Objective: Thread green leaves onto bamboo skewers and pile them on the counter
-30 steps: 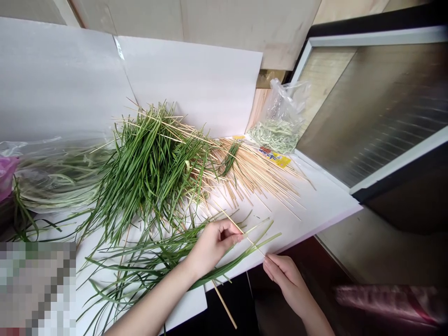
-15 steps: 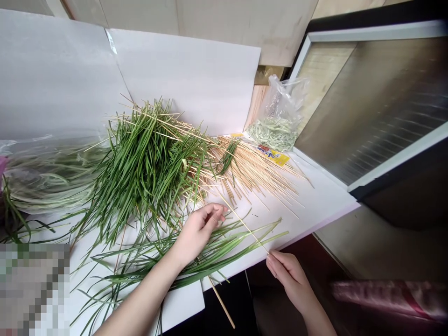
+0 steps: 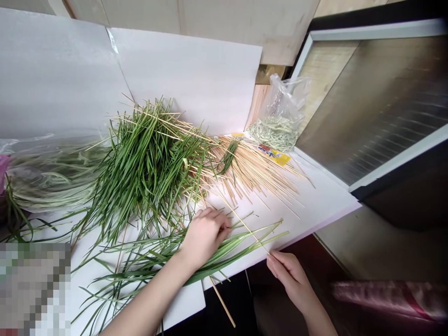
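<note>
My right hand pinches the near end of a thin wooden skewer at the table's front edge; the skewer points up and to the left. Loose green leafy stalks lie across the front of the white table, their pale ends to the right under the skewer. Over these stalks my left hand is closed, its fingers curled down at the upper side of the bunch. What its fingertips hold, if anything, is hidden. Behind it stands a large heap of green stalks with skewers on top.
Many skewers are spread at the back right, near a clear bag of pale green pieces. A clear bag of stalks lies at left. A framed glass panel borders the right side. One skewer juts over the front edge.
My left hand has moved slightly right and down onto the loose stalks, and its fingers have curled downward. My right hand and its skewer have hardly moved.
</note>
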`<state>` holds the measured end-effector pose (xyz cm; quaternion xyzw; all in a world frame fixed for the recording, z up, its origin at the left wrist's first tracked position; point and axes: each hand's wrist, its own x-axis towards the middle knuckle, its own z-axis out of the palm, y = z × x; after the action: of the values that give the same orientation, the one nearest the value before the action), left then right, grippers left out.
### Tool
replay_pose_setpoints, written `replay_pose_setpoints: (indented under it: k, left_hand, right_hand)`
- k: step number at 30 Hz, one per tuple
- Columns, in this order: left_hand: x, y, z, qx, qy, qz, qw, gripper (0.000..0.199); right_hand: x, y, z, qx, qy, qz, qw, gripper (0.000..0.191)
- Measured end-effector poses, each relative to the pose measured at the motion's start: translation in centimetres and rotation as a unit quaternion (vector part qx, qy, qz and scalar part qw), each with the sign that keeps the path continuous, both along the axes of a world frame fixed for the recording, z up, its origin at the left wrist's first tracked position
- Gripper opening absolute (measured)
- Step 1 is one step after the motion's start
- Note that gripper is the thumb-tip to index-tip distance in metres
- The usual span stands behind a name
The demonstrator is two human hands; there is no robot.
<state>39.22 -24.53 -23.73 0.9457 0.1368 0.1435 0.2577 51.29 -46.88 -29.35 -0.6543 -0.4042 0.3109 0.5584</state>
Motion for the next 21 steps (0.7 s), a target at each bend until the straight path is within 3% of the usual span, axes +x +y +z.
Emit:
replay_pose_setpoints:
  k: [4,8,10,12,21]
  left_hand:
    - [-0.3,1.1,0.4,-0.183,-0.049,0.036,0.981,0.008]
    - [-0.4,2.0,0.5,-0.404,-0.115,0.043,0.906,0.022]
    - [-0.4,2.2,0.6,-0.464,-0.137,0.043,0.874,0.028]
    - [-0.4,2.2,0.8,-0.478,-0.144,0.048,0.865,0.031]
    - [-0.5,2.0,1.2,-0.441,-0.170,0.074,0.878,0.035]
  right_hand:
    - [0.1,-0.1,-0.3,-0.008,-0.003,0.001,1.000,0.047]
    - [0.0,-0.1,-0.3,-0.014,-0.002,0.000,1.000,0.047]
    - [0.0,-0.1,-0.3,-0.014,-0.004,0.001,1.000,0.047]
    - [0.0,-0.1,-0.3,-0.012,-0.004,0.001,1.000,0.047]
    - [0.1,-0.2,-0.2,-0.005,0.001,0.006,1.000,0.046]
